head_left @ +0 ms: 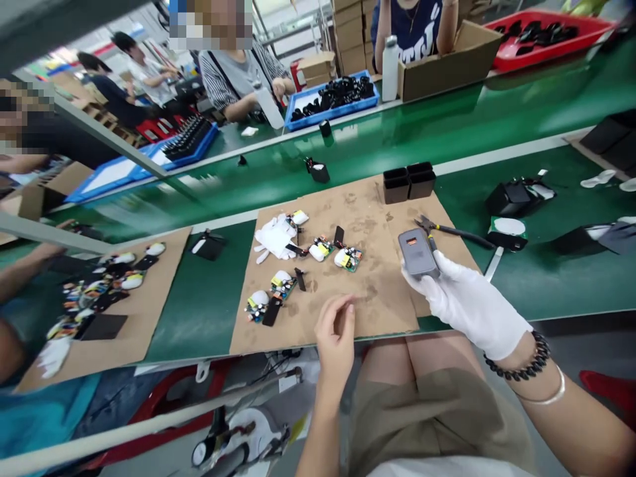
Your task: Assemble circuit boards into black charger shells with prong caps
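Observation:
My right hand (464,305), in a white glove, is shut on a small grey plastic box (418,252) with a dark window and an orange mark. It is held above the right part of a cardboard sheet (372,311). Cutting pliers (460,230) with black and yellow handles lie just beyond it. My left hand (335,334) is bare and hovers over the sheet's front edge. Its fingers are loosely bent, with a gap to the thumb and nothing visible between. Several small circuit boards (348,258) with white pads and black pieces are spread on the sheet, left of centre.
A white glove (275,238) lies on the sheet's left. Black open cases (408,183) stand at its back edge. Beyond the green conveyor (358,149) are a blue tray (332,99), a cardboard box (450,63) and a red tray (551,40). Co-workers sit opposite and at left.

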`<state>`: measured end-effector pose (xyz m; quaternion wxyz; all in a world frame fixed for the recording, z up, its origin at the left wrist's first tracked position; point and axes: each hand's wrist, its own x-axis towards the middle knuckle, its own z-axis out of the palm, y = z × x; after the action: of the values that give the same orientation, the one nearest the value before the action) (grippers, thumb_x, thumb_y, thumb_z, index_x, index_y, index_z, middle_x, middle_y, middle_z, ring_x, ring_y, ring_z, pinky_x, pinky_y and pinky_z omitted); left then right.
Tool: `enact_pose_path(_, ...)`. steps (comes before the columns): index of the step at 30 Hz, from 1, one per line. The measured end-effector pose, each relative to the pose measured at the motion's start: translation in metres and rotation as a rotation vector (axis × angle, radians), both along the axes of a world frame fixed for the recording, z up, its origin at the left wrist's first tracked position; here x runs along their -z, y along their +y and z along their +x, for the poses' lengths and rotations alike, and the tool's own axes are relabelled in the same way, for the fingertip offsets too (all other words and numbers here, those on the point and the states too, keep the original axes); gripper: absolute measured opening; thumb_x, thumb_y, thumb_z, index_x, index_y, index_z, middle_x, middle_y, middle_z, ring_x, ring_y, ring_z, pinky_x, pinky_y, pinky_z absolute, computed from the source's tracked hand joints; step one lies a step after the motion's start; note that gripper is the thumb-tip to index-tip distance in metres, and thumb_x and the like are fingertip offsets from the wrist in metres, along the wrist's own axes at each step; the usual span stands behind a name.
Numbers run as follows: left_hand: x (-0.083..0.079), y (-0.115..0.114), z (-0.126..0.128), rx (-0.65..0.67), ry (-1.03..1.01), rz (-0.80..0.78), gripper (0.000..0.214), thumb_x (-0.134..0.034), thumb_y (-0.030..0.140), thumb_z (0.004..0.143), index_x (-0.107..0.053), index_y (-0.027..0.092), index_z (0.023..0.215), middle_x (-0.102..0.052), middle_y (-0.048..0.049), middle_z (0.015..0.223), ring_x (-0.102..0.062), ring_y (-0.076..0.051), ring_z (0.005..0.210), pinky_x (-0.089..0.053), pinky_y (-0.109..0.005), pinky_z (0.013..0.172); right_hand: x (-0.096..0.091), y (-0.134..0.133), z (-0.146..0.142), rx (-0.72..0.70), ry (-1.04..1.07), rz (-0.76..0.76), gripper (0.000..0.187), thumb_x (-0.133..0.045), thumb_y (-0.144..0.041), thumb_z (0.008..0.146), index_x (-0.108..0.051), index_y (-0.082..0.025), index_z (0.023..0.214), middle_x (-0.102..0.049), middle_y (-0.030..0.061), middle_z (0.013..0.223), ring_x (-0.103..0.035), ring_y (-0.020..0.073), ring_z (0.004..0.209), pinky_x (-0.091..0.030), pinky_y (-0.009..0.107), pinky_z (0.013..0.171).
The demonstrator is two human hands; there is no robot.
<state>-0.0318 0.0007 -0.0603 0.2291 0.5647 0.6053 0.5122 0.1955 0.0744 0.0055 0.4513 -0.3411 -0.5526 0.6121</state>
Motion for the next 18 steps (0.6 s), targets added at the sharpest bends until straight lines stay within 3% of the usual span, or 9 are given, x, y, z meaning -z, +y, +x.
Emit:
enact_pose_path(4, 0.001, 0.002, -0.003, -0.016, -0.003, 0.023, 0.015, -0.059, 0.029, 0.096, -0.072, 0.025, 0.103, -0.073, -0.0076, 0.104, -0.071, -0.021, 0.099, -0.061, -0.035, 0.087, -0.009, -0.001, -0.018, 0.025, -0.040, 0.078, 0.043, -0.035, -0.038, 0.106, -0.074, -0.023, 0.105, -0.079, 0.0069, 0.104, -0.077, 0.0171, 0.094, -0.067, 0.029, 0.069)
enact_pose_path(7, 0.002, 0.003, -0.002, -0.019, 0.050, 0.096, 0.015, -0.058, 0.021, 0.096, -0.071, 0.024, 0.102, -0.074, -0.0069, 0.100, -0.072, -0.020, 0.095, -0.061, -0.032, 0.083, -0.014, 0.003, -0.031, -0.043, 0.025, -0.039, 0.039, -0.044, -0.048, 0.102, -0.073, -0.022, 0.100, -0.078, 0.0071, 0.097, -0.077, 0.0166, 0.087, -0.066, 0.028, 0.069)
enact_pose_path(9, 0.004, 0.004, 0.001, -0.046, 0.135, 0.178, 0.016, -0.056, 0.014, 0.095, -0.070, 0.021, 0.099, -0.074, -0.0064, 0.095, -0.072, -0.018, 0.090, -0.060, -0.028, 0.080, -0.021, 0.020, -0.036, -0.025, -0.031, -0.088, 0.038, -0.048, -0.052, 0.098, -0.070, -0.022, 0.098, -0.076, 0.0070, 0.095, -0.075, 0.0166, 0.085, -0.066, 0.028, 0.073)
enact_pose_path(11, 0.008, 0.006, 0.004, -0.100, 0.257, 0.274, 0.018, -0.055, 0.008, 0.093, -0.069, 0.019, 0.096, -0.073, -0.0058, 0.089, -0.071, -0.016, 0.084, -0.059, -0.026, 0.077, -0.036, 0.054, -0.040, 0.071, -0.201, -0.042, 0.034, -0.052, -0.052, 0.095, -0.067, -0.022, 0.096, -0.074, 0.0067, 0.096, -0.073, 0.0174, 0.087, -0.065, 0.030, 0.078)
enact_pose_path(14, 0.015, 0.010, 0.011, -0.190, 0.440, 0.383, 0.019, -0.054, 0.004, 0.092, -0.067, 0.017, 0.094, -0.073, -0.0059, 0.085, -0.069, -0.017, 0.079, -0.058, -0.027, 0.076, -0.069, 0.133, -0.045, 0.262, -0.528, 0.128, 0.026, -0.070, -0.043, 0.085, -0.063, -0.020, 0.093, -0.072, 0.0060, 0.101, -0.069, 0.0198, 0.098, -0.061, 0.033, 0.088)
enact_pose_path(16, 0.018, 0.012, 0.015, -0.226, 0.506, 0.411, 0.018, -0.054, 0.005, 0.092, -0.066, 0.017, 0.095, -0.072, -0.0063, 0.084, -0.069, -0.017, 0.078, -0.057, -0.028, 0.075, -0.087, 0.189, -0.051, 0.386, -0.722, 0.205, 0.026, -0.079, -0.025, 0.075, -0.063, -0.017, 0.093, -0.070, 0.0093, 0.111, -0.063, 0.0250, 0.115, -0.052, 0.036, 0.103)
enact_pose_path(18, 0.020, 0.013, 0.016, -0.247, 0.532, 0.424, 0.017, -0.053, 0.005, 0.092, -0.066, 0.016, 0.095, -0.072, -0.0065, 0.083, -0.068, -0.017, 0.077, -0.057, -0.027, 0.073, -0.093, 0.235, -0.059, 0.451, -0.923, 0.239, 0.025, -0.080, -0.012, 0.071, -0.065, -0.012, 0.092, -0.069, 0.0159, 0.120, -0.056, 0.0323, 0.127, -0.043, 0.043, 0.112)
